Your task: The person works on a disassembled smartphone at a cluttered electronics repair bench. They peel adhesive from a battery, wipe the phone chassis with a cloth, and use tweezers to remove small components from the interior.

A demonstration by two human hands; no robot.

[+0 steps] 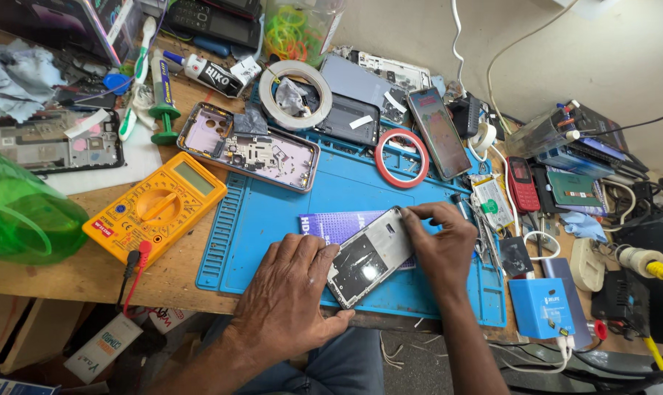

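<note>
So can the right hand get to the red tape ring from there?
Probably yes: the red tape ring lies just beyond the right hand on the blue mat, nothing between, though that hand holds the phone frame.

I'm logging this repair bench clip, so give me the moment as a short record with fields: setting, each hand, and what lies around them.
Setting: cluttered wooden bench with a blue work mat
Left hand: pressing down the near end of a phone frame lying on the mat
Right hand: fingertips pinching the frame's far end
Under the frame: purple card
Left of mat: yellow multimeter
Far side: opened lilac phone body, red tape ring, white tape roll
</note>
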